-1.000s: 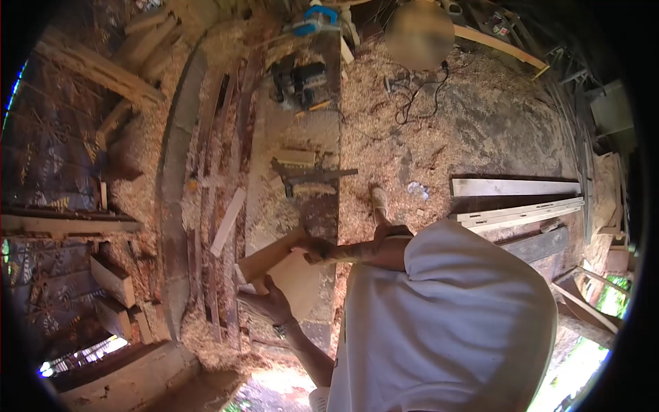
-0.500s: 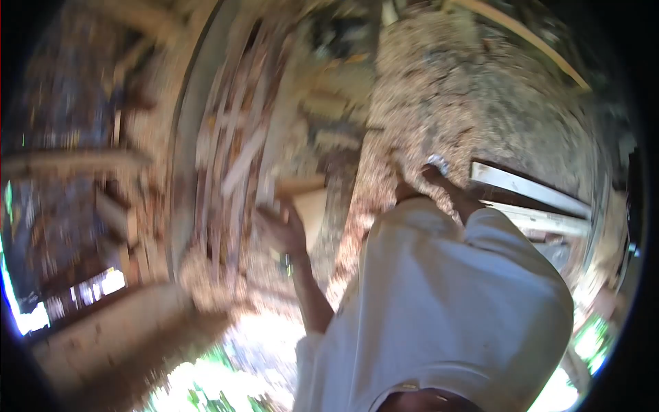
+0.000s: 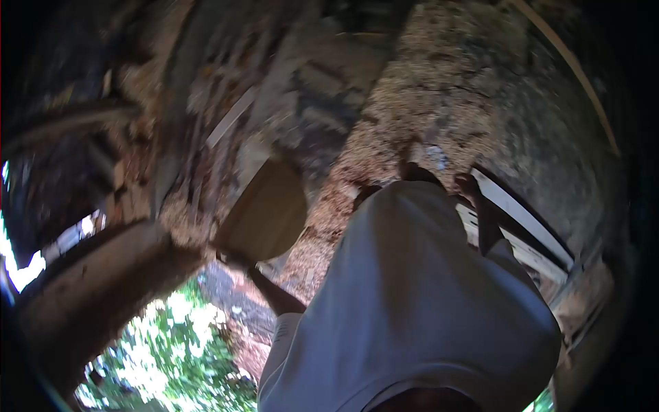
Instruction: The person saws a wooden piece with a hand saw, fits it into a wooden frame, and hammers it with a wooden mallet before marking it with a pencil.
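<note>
My left hand [image 3: 235,261] reaches out at lower left and grips the lower corner of a flat wooden board [image 3: 266,213]. The board is light brown, with straight edges and one rounded side. It is tilted above the workbench [image 3: 316,103], and part of my hand is hidden at its edge. My right hand [image 3: 468,184] hangs low in front of my body, near the end of a pale plank [image 3: 518,213]. Its fingers are dark and blurred, so I cannot make out whether they hold anything.
Wood shavings [image 3: 384,137] cover the ground around my feet [image 3: 419,173]. A narrow offcut [image 3: 232,117] lies among long strips at left. A thick beam [image 3: 96,288] stands at lower left, with green leaves [image 3: 165,343] beyond it. A long thin strip [image 3: 576,75] curves at upper right.
My left hand, earlier open beside the board, now holds it, and the board has been raised and turned. My right hand has shifted rightward in view. The camera view has turned.
</note>
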A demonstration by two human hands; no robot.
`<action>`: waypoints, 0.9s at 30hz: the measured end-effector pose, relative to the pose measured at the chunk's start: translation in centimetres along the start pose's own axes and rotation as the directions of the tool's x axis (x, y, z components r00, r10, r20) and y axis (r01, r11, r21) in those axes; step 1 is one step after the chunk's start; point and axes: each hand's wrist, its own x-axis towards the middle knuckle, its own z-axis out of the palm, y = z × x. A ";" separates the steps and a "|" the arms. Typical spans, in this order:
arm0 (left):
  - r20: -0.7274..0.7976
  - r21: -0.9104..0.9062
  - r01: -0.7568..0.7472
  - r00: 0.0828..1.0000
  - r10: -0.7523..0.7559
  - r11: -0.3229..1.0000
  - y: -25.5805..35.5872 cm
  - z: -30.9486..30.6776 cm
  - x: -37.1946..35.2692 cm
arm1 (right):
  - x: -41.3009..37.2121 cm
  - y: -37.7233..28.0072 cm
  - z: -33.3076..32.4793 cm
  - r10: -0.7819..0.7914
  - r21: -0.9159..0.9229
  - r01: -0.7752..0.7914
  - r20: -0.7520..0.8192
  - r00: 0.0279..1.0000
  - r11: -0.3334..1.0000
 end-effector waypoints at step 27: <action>0.524 0.089 0.995 -0.092 -0.847 -0.053 29.3 19.3 -31.1 | 32.7 -53.1 -31.7 -0.190 -0.503 -0.009 -0.342 0.920 0.864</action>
